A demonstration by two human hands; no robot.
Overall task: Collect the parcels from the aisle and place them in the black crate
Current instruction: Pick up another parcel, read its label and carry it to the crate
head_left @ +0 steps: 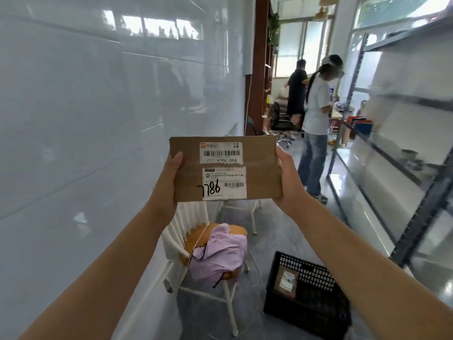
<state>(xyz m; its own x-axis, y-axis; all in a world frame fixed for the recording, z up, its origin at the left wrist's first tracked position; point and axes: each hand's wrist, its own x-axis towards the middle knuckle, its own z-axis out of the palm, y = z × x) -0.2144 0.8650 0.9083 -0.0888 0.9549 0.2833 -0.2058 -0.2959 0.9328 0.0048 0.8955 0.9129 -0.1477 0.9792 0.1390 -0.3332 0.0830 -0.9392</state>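
Note:
I hold a flat brown cardboard parcel [259, 168] up in front of me, with white shipping labels and "7786" handwritten in black. My left hand [169, 177] grips its left edge and my right hand [288, 177] grips its right edge. Below and to the right, on the floor, stands the black crate [316, 312] with perforated walls. Inside it lies a small brown parcel [286, 280] with a white label. My right forearm crosses over the crate's far right corner.
A white chair [176, 244] with a wooden seat and a lilac cloth [220, 251] stands under the parcel by the left wall. Metal shelving [416, 217] lines the right side. Two people [316, 114] stand further down the aisle.

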